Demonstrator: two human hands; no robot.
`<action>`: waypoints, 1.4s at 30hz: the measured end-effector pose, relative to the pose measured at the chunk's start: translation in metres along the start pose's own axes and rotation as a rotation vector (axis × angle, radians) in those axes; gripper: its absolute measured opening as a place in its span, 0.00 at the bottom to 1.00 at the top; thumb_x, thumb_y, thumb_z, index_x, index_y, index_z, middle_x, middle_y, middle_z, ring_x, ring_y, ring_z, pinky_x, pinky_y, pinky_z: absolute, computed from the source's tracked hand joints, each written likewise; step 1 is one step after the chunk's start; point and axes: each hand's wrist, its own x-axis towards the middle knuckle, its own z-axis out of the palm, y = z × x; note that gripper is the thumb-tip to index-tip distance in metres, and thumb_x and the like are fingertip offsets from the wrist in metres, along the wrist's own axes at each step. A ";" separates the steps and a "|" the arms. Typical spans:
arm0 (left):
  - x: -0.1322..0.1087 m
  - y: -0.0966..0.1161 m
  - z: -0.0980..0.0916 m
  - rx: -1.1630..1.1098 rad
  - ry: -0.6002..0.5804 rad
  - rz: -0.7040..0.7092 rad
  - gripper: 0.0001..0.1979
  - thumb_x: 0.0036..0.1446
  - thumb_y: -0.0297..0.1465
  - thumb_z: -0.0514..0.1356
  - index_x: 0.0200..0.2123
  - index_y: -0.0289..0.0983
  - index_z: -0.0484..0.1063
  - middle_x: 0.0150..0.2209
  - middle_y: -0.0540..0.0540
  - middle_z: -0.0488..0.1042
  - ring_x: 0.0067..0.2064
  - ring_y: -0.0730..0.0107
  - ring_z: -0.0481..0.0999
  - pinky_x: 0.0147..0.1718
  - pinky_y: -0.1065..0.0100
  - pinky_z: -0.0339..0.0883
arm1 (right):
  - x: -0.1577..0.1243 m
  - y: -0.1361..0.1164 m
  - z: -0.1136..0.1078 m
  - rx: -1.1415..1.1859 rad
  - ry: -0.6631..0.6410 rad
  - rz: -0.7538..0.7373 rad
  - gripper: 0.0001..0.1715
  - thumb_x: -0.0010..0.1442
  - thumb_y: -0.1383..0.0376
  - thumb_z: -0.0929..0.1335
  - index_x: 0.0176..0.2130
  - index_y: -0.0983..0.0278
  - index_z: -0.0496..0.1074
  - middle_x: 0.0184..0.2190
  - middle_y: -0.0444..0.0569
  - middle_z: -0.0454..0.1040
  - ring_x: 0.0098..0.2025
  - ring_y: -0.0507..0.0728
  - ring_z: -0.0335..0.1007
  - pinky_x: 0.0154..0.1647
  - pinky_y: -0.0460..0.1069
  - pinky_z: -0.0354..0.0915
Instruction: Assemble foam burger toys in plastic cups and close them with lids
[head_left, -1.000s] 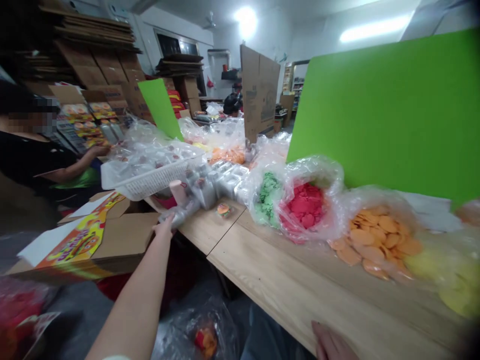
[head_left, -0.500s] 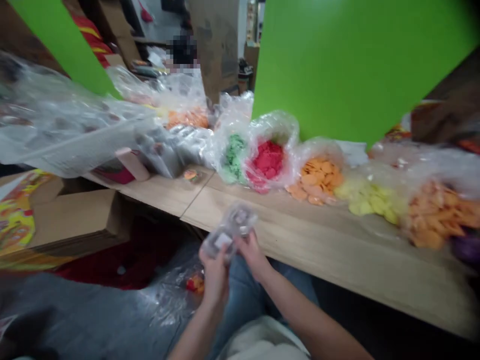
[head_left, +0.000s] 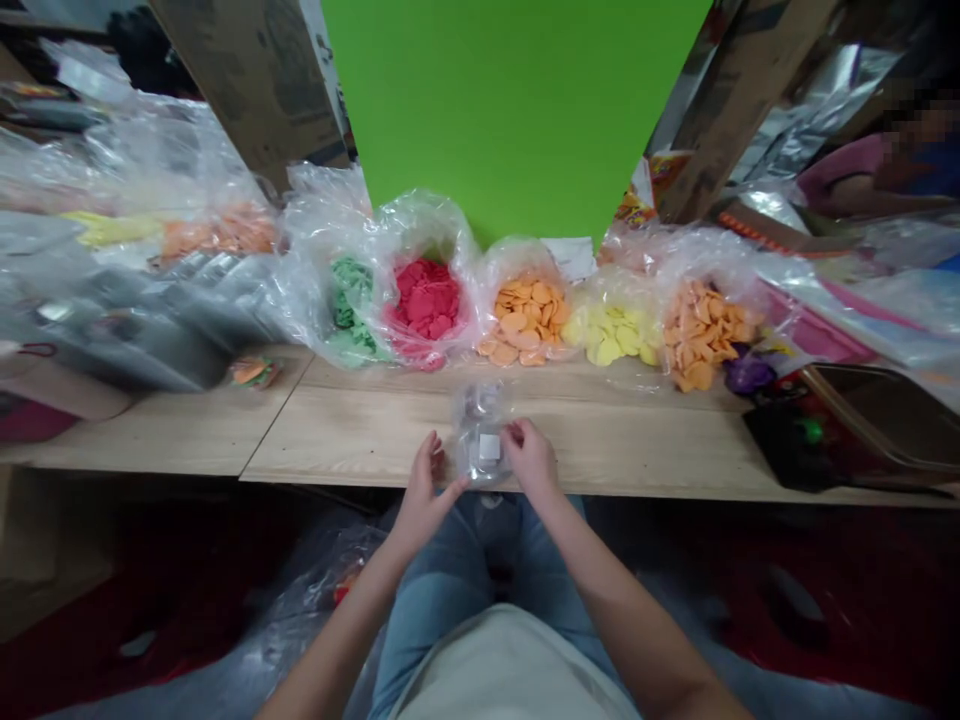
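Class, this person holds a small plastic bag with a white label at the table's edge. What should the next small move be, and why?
Probably lower the small plastic bag onto the wooden table: the right hand and left hand have it right by the table's edge, and the bags of colored discs sit farther back.

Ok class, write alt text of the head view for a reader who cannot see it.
The left hand and right hand hold a clear plastic packet at the edge of a wooden table, before open bags of coloured pieces.
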 end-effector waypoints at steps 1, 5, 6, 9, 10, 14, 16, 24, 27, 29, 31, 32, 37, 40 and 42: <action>0.000 0.006 0.000 0.076 0.058 0.038 0.38 0.52 0.37 0.58 0.61 0.39 0.40 0.59 0.33 0.52 0.57 0.57 0.60 0.50 0.54 0.60 | 0.001 0.000 -0.001 -0.023 -0.003 -0.018 0.11 0.53 0.59 0.63 0.34 0.63 0.69 0.29 0.47 0.72 0.32 0.55 0.67 0.34 0.49 0.60; -0.001 0.039 -0.002 0.508 0.003 0.339 0.33 0.53 0.36 0.56 0.60 0.39 0.48 0.61 0.37 0.52 0.62 0.56 0.50 0.57 0.52 0.47 | 0.012 0.007 -0.003 0.064 -0.003 -0.071 0.12 0.51 0.57 0.64 0.27 0.63 0.68 0.25 0.46 0.71 0.29 0.54 0.66 0.31 0.47 0.61; 0.000 0.045 -0.003 0.608 -0.078 0.398 0.30 0.55 0.35 0.55 0.60 0.40 0.50 0.60 0.39 0.55 0.62 0.58 0.51 0.58 0.53 0.45 | 0.016 0.012 -0.006 0.096 0.006 -0.071 0.13 0.52 0.56 0.64 0.28 0.64 0.68 0.26 0.46 0.72 0.29 0.54 0.67 0.31 0.47 0.61; 0.006 0.058 -0.002 0.815 -0.206 0.445 0.26 0.57 0.32 0.52 0.59 0.40 0.52 0.58 0.41 0.60 0.59 0.62 0.58 0.59 0.54 0.43 | 0.029 0.042 -0.035 0.124 0.063 -0.016 0.21 0.55 0.53 0.60 0.38 0.66 0.68 0.29 0.49 0.73 0.27 0.53 0.68 0.27 0.47 0.62; 0.008 0.060 0.000 0.850 -0.212 0.453 0.26 0.57 0.33 0.52 0.59 0.40 0.53 0.58 0.41 0.60 0.59 0.61 0.58 0.59 0.53 0.42 | 0.033 0.057 -0.053 0.090 0.096 0.020 0.24 0.56 0.52 0.58 0.42 0.67 0.67 0.29 0.50 0.74 0.26 0.53 0.68 0.26 0.47 0.62; 0.021 0.061 0.018 0.891 -0.266 0.540 0.24 0.55 0.36 0.55 0.55 0.39 0.59 0.57 0.39 0.62 0.59 0.55 0.57 0.58 0.49 0.42 | 0.044 0.123 -0.150 -0.282 0.232 0.212 0.25 0.56 0.56 0.59 0.47 0.69 0.67 0.29 0.54 0.74 0.30 0.57 0.70 0.31 0.50 0.62; 0.028 0.058 0.030 0.880 -0.272 0.564 0.18 0.55 0.33 0.54 0.49 0.38 0.65 0.50 0.39 0.70 0.55 0.56 0.64 0.57 0.50 0.45 | 0.046 0.150 -0.198 -0.391 0.269 0.287 0.23 0.56 0.59 0.60 0.47 0.69 0.68 0.30 0.56 0.74 0.34 0.60 0.71 0.34 0.52 0.62; 0.046 0.064 0.013 0.633 -0.103 0.454 0.08 0.52 0.39 0.56 0.25 0.42 0.66 0.27 0.48 0.71 0.31 0.62 0.71 0.34 0.59 0.66 | 0.049 0.186 -0.281 -0.664 0.386 0.374 0.25 0.51 0.60 0.67 0.47 0.69 0.68 0.45 0.64 0.68 0.48 0.67 0.63 0.45 0.58 0.58; 0.049 0.098 0.030 0.545 -0.010 0.565 0.05 0.54 0.36 0.55 0.31 0.42 0.68 0.34 0.47 0.72 0.38 0.62 0.71 0.43 0.58 0.64 | 0.036 0.172 -0.261 -0.649 0.451 0.136 0.24 0.57 0.57 0.61 0.49 0.69 0.66 0.45 0.62 0.68 0.48 0.65 0.62 0.47 0.59 0.58; 0.053 0.121 0.072 0.555 -0.203 0.710 0.05 0.56 0.32 0.53 0.32 0.41 0.68 0.35 0.47 0.72 0.40 0.64 0.70 0.48 0.58 0.61 | 0.023 0.157 -0.240 -0.530 0.430 -0.023 0.22 0.61 0.57 0.57 0.46 0.68 0.68 0.41 0.58 0.71 0.44 0.61 0.64 0.47 0.56 0.60; 0.060 0.137 0.134 0.609 -0.439 0.767 0.08 0.57 0.28 0.50 0.33 0.39 0.68 0.35 0.45 0.72 0.41 0.65 0.70 0.50 0.58 0.58 | 0.011 0.145 -0.222 -0.453 0.449 -0.081 0.23 0.62 0.58 0.55 0.46 0.67 0.68 0.41 0.57 0.71 0.45 0.60 0.64 0.48 0.55 0.59; 0.063 0.141 0.167 0.632 -0.494 0.778 0.09 0.57 0.27 0.49 0.34 0.38 0.69 0.35 0.44 0.72 0.42 0.64 0.70 0.52 0.57 0.56 | 0.007 0.140 -0.215 -0.454 0.468 -0.093 0.23 0.63 0.59 0.54 0.48 0.67 0.67 0.44 0.57 0.70 0.47 0.60 0.62 0.50 0.56 0.58; 0.059 0.143 0.253 0.624 -0.591 0.794 0.20 0.52 0.30 0.56 0.50 0.31 0.63 0.53 0.35 0.65 0.58 0.56 0.58 0.55 0.54 0.51 | 0.001 0.146 -0.206 -0.668 0.231 -0.126 0.21 0.62 0.59 0.57 0.51 0.60 0.67 0.57 0.52 0.58 0.61 0.65 0.45 0.56 0.62 0.49; 0.041 0.128 0.208 0.623 -0.486 0.728 0.24 0.54 0.30 0.54 0.55 0.37 0.58 0.58 0.40 0.59 0.62 0.57 0.51 0.57 0.52 0.46 | 0.010 0.168 -0.218 -0.774 0.127 -0.065 0.19 0.61 0.58 0.58 0.47 0.58 0.69 0.59 0.48 0.56 0.63 0.68 0.39 0.56 0.67 0.43; 0.030 0.110 0.156 0.663 -0.304 0.669 0.23 0.55 0.31 0.53 0.56 0.40 0.58 0.59 0.41 0.58 0.62 0.57 0.50 0.58 0.51 0.45 | 0.019 0.183 -0.230 -0.809 0.092 -0.049 0.18 0.61 0.59 0.58 0.46 0.58 0.70 0.60 0.47 0.54 0.63 0.68 0.40 0.56 0.68 0.42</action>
